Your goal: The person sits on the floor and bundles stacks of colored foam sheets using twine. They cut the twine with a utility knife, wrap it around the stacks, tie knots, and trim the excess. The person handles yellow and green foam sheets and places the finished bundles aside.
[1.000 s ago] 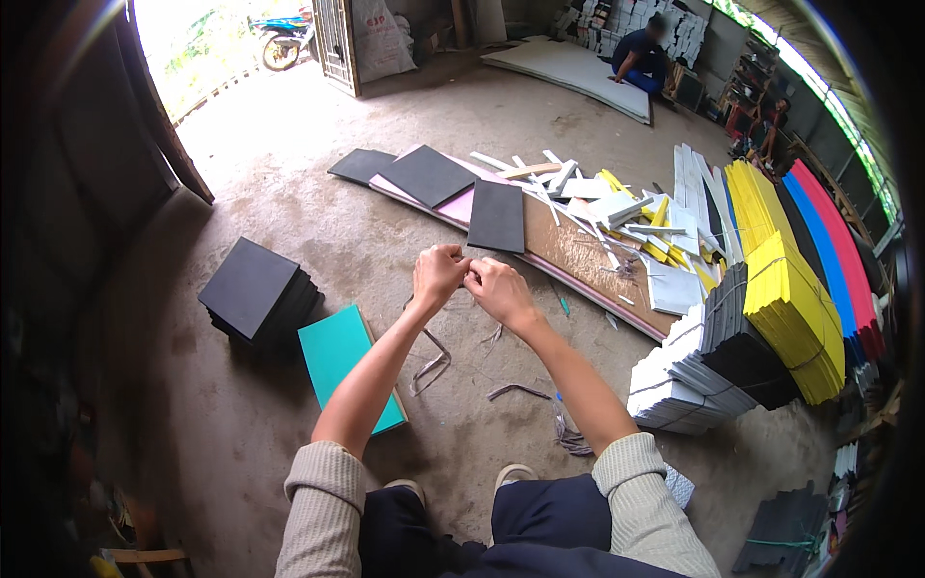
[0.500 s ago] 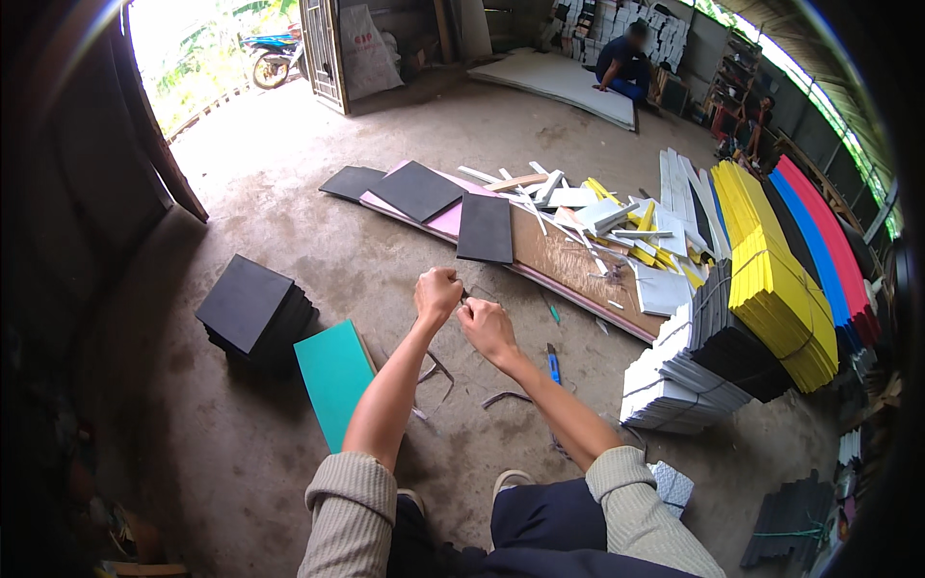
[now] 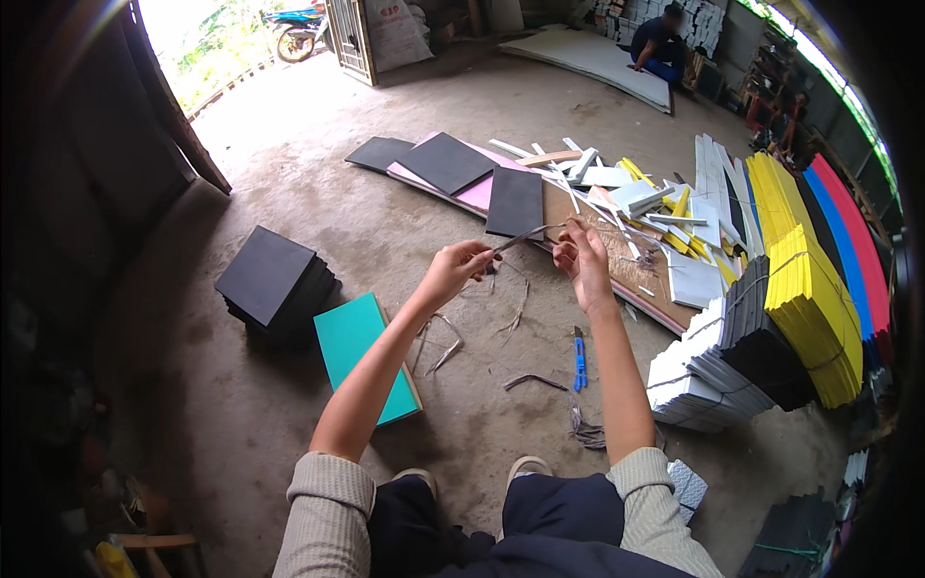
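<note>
A thin, dark strip of cord [image 3: 520, 237] stretches between my two hands, above the floor in front of me. My left hand [image 3: 457, 274] pinches its near end, and my right hand [image 3: 582, 258] has the other end between thumb and fingertips, slightly higher. Below them, more strip pieces [image 3: 443, 345] lie loose on the floor, with a bundle of the same stuff [image 3: 586, 430] near my right forearm. A blue utility knife [image 3: 580, 358] rests left of that forearm. Under my left forearm sits a green slab stack [image 3: 358, 349].
To the left stands a stack of black sheets [image 3: 268, 277]. Ahead, a low board [image 3: 568, 236] carries black sheets and white and yellow offcuts [image 3: 636, 197]. Tied white [image 3: 708, 376], black and yellow bundles [image 3: 819, 318] stand right. Another person [image 3: 661, 48] crouches far back by a white panel.
My hands have drawn apart, the right one moving right and up, so the strip now shows stretched between them. The whole view has shifted, with things appearing further right and higher.
</note>
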`<state>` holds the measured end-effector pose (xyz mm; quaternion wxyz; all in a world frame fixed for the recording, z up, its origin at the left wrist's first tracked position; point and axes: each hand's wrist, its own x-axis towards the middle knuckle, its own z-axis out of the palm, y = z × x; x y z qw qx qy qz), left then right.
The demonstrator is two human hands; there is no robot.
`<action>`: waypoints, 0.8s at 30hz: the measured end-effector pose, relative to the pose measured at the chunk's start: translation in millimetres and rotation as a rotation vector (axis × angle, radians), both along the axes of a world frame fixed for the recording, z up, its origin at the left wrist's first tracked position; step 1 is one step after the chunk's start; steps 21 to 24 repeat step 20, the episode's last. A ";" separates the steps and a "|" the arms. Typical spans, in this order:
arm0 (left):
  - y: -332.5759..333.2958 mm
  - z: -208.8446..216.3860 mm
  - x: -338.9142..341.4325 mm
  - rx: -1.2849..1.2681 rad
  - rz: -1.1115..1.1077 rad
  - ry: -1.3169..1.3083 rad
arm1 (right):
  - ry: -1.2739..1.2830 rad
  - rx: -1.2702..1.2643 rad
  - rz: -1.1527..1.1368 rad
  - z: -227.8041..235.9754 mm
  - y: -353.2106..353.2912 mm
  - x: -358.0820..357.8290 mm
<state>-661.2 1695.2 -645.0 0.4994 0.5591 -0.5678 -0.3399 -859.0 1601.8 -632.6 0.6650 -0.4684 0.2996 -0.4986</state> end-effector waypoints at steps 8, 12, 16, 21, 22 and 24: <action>-0.8 0.8 -26.2 -0.020 0.124 0.066 | 0.095 -0.081 0.180 -6.3 24.8 20.5; 0.3 -4.5 -30.9 -0.069 0.153 0.027 | 0.057 -0.102 0.105 -3.1 21.7 20.6; 2.4 -8.5 -31.2 -0.083 0.126 -0.011 | 0.092 -0.111 0.048 -1.5 21.5 18.8; 7.4 1.9 -36.4 -0.055 0.025 0.013 | 0.250 -0.165 0.006 2.8 22.2 16.2; 7.4 1.9 -36.4 -0.055 0.025 0.013 | 0.250 -0.165 0.006 2.8 22.2 16.2; 7.4 1.9 -36.4 -0.055 0.025 0.013 | 0.250 -0.165 0.006 2.8 22.2 16.2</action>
